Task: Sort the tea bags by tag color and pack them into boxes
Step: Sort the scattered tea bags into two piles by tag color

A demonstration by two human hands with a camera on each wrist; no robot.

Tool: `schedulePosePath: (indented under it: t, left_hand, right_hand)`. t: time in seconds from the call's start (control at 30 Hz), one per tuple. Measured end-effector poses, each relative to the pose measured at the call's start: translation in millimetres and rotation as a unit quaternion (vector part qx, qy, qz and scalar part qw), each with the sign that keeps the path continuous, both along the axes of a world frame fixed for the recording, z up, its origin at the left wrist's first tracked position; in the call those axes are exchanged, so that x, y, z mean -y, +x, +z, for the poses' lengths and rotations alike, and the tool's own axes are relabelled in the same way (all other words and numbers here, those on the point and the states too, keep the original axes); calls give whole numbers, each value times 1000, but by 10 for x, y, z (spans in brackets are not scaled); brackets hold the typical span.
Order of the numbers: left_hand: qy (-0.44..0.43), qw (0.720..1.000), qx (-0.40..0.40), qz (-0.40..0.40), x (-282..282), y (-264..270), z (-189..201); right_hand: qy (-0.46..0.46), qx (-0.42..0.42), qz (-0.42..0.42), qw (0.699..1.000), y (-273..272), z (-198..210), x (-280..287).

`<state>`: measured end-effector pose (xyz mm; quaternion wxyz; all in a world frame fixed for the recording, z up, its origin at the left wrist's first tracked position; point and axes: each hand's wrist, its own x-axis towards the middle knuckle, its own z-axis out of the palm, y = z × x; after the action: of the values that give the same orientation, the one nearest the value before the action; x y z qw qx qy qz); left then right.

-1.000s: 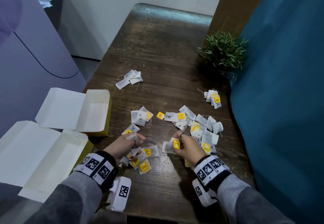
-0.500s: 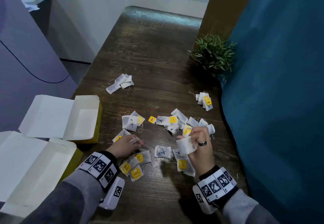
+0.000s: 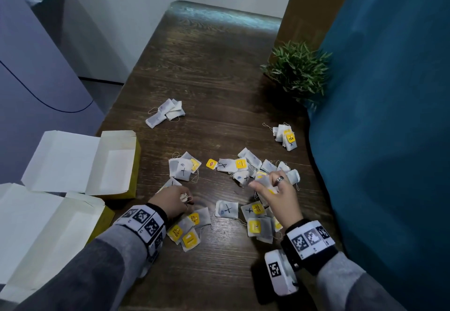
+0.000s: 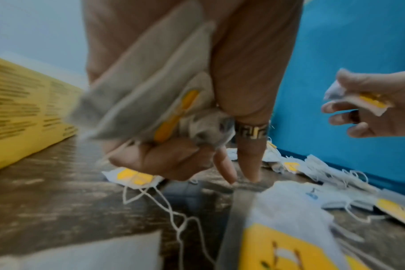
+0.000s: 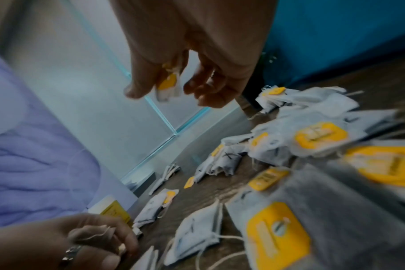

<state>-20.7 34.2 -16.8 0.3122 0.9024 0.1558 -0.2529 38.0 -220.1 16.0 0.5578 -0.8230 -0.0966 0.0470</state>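
Head view: over a wooden counter (image 3: pixel 219 79) strewn with tea bags (image 3: pixel 227 209), the left hand (image 3: pixel 170 201) clutches a gathered bundle of bags (image 4: pixel 150 95), likely collecting one colour; the right hand (image 3: pixel 277 192) pinches a single yellow-tagged bag (image 5: pixel 168 85); two open boxes (image 3: pixel 117 162) wait left

White tea bags with strings lie scattered on the dark wood: a main heap (image 3: pixel 246 169) at centre right, several showing yellow tags and black X marks; a small cluster (image 3: pixel 183 168) to its left; near groups with yellow tags (image 3: pixel 186 229) (image 3: pixel 258 225) and one lone X-marked bag (image 3: pixel 226 209) between them. A far-left pile (image 3: pixel 166 113) shows no yellow tags; a far-right stack (image 3: pixel 286 136) has a yellow tag on top. Two open boxes, yellow outside, white inside, sit at the left: one farther (image 3: pixel 117 164), one nearer (image 3: pixel 80 215).
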Motion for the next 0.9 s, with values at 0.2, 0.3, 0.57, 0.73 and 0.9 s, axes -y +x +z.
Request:
schedulePosePath:
  t: [0.2, 0.3, 0.57, 0.73, 0.9]
  left_hand:
    - [96, 991, 9, -94, 165, 65, -24]
    - [147, 980, 4, -137, 268, 120, -77]
    - [-284, 953, 63, 88, 113, 212, 259]
    - [-670, 692, 29, 266, -2, 177, 486]
    - [-802, 549, 15, 236, -49, 217, 524]
  right_hand:
    - [58, -236, 28, 970, 33, -246, 69]
    - [80, -272, 52, 958, 2, -259, 22]
    - [51, -225, 96, 968, -43, -151, 3]
    - [56, -242, 87, 965, -26, 44, -80]
    - [105, -247, 107, 957, 27, 187, -221]
